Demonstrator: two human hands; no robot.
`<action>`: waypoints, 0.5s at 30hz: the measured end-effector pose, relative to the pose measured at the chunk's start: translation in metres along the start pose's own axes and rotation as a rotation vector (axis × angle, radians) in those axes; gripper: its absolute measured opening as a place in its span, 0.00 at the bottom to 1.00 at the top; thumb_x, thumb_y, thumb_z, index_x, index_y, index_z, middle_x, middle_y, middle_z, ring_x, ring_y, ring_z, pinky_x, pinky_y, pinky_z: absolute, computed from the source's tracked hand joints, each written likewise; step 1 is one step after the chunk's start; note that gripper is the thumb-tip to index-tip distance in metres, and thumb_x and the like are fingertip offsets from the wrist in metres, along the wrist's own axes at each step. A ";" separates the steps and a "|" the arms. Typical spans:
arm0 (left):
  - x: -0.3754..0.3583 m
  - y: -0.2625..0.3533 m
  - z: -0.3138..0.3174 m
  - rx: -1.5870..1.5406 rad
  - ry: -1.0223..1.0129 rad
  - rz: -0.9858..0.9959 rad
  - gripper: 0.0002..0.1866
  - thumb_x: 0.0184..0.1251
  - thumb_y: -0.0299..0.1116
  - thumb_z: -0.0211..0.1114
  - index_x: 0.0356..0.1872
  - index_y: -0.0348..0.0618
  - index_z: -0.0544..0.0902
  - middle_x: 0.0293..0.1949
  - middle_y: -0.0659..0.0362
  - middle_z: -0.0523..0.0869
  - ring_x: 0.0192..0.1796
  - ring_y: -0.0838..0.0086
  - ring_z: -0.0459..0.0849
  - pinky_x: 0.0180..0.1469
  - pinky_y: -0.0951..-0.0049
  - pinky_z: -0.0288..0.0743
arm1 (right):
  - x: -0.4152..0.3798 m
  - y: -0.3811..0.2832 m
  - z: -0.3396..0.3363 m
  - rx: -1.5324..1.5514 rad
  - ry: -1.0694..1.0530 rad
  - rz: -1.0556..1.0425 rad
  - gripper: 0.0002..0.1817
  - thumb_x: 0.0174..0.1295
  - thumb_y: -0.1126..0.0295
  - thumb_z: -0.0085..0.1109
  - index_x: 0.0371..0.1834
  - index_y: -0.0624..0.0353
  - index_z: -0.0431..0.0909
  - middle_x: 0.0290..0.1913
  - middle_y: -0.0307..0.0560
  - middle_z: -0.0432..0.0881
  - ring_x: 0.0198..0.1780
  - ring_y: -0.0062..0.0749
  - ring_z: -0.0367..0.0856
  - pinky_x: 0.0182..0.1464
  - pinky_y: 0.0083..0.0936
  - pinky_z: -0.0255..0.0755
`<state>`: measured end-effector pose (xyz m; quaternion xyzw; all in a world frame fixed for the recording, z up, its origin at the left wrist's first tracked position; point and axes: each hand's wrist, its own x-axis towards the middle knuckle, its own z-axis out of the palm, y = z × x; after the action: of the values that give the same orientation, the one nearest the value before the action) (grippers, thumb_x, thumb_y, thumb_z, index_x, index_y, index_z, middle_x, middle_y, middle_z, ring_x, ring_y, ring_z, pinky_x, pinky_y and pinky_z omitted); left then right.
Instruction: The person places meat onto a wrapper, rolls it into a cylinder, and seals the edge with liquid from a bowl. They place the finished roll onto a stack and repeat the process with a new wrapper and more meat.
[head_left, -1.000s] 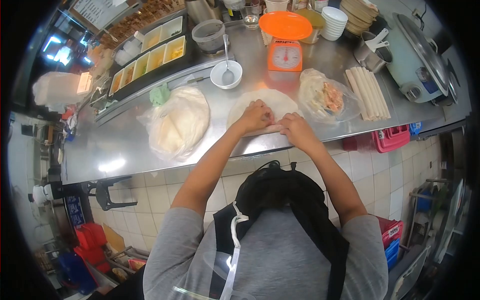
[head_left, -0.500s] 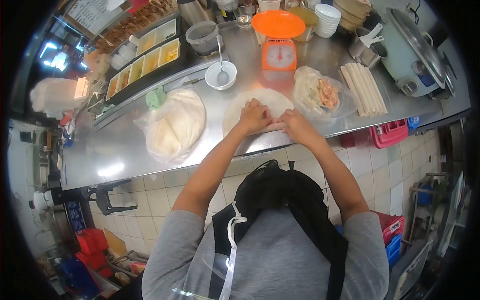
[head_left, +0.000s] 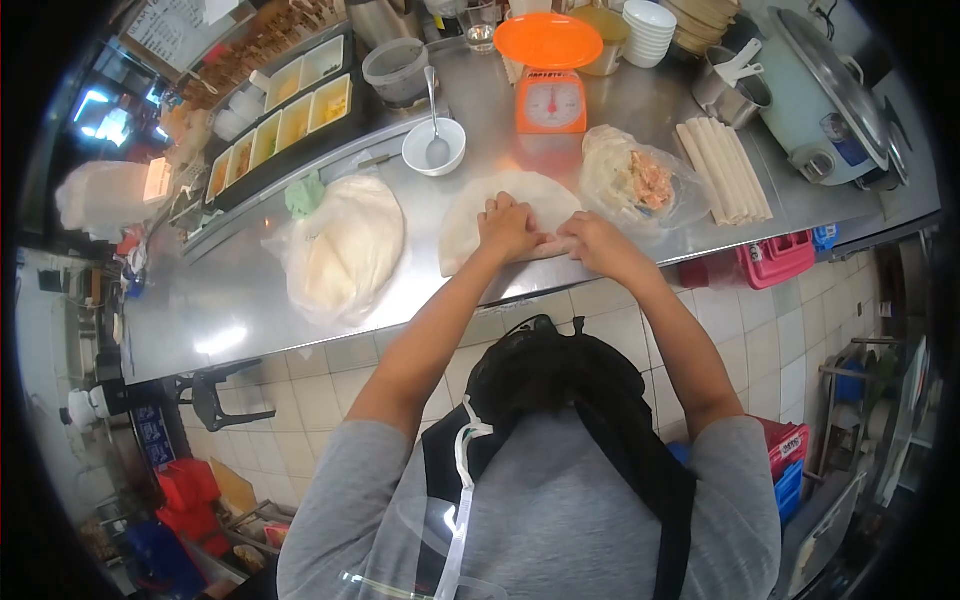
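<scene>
A thin, round, pale wrapper sheet [head_left: 475, 207] lies flat on the steel counter, its near edge folded over into a narrow roll. My left hand [head_left: 510, 229] rests on the sheet with fingers curled, the thumb side at the folded edge. Close by on the right, my right hand [head_left: 600, 246] pinches the end of that same edge. Just beyond it, an open plastic bag of pinkish-orange and pale filling [head_left: 652, 182] sits on the counter. A stack of similar wrappers in a clear plastic bag [head_left: 345, 245] lies to the left.
Several finished pale rolls [head_left: 728, 175] lie side by side at the right. Behind stand an orange scale [head_left: 551, 100], a white bowl with a spoon [head_left: 434, 160], topping trays [head_left: 293, 123] and a large cooker [head_left: 825, 110]. The counter's front edge [head_left: 400, 328] runs near my body.
The view has shifted slightly, moving the counter things a little left and up. Both hands stay at the wrapper's near edge, with the right fingers slightly repositioned at its end.
</scene>
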<state>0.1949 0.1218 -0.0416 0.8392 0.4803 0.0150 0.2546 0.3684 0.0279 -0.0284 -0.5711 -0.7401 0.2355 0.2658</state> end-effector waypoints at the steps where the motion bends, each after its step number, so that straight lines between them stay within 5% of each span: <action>1: 0.002 0.003 -0.002 0.001 0.007 0.005 0.18 0.44 0.52 0.74 0.30 0.53 0.83 0.48 0.57 0.72 0.56 0.60 0.67 0.55 0.60 0.60 | 0.002 -0.001 -0.004 -0.005 0.005 -0.003 0.16 0.42 0.82 0.64 0.37 0.62 0.79 0.38 0.50 0.77 0.47 0.49 0.75 0.50 0.37 0.71; 10: 0.001 0.017 -0.013 0.059 -0.001 -0.091 0.23 0.45 0.57 0.72 0.33 0.48 0.85 0.51 0.53 0.72 0.58 0.57 0.66 0.55 0.56 0.63 | 0.007 -0.001 -0.024 -0.112 -0.160 0.034 0.19 0.43 0.83 0.61 0.43 0.62 0.80 0.44 0.50 0.80 0.48 0.47 0.77 0.51 0.35 0.72; 12: -0.004 0.013 -0.031 -0.032 0.042 -0.096 0.25 0.52 0.57 0.69 0.34 0.43 0.87 0.47 0.49 0.79 0.55 0.56 0.74 0.55 0.57 0.67 | 0.005 -0.008 -0.040 0.392 0.081 0.232 0.17 0.47 0.81 0.60 0.43 0.63 0.80 0.46 0.50 0.81 0.48 0.43 0.79 0.52 0.32 0.72; 13: -0.004 -0.001 -0.038 -0.027 0.033 -0.100 0.25 0.52 0.57 0.69 0.34 0.43 0.87 0.47 0.49 0.79 0.55 0.56 0.74 0.55 0.57 0.67 | 0.006 -0.012 -0.045 0.402 0.080 0.237 0.17 0.47 0.81 0.60 0.43 0.63 0.80 0.46 0.50 0.81 0.48 0.43 0.79 0.52 0.32 0.72; 15: -0.005 -0.026 -0.053 -0.560 -0.149 0.048 0.29 0.63 0.58 0.59 0.34 0.37 0.87 0.39 0.47 0.85 0.48 0.57 0.81 0.55 0.62 0.70 | 0.009 -0.015 -0.052 0.318 0.015 0.166 0.14 0.57 0.77 0.55 0.46 0.64 0.80 0.48 0.49 0.81 0.48 0.38 0.79 0.53 0.27 0.71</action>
<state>0.1568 0.1507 -0.0058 0.7463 0.4173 0.0912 0.5105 0.3901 0.0351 0.0217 -0.5828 -0.6416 0.3665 0.3382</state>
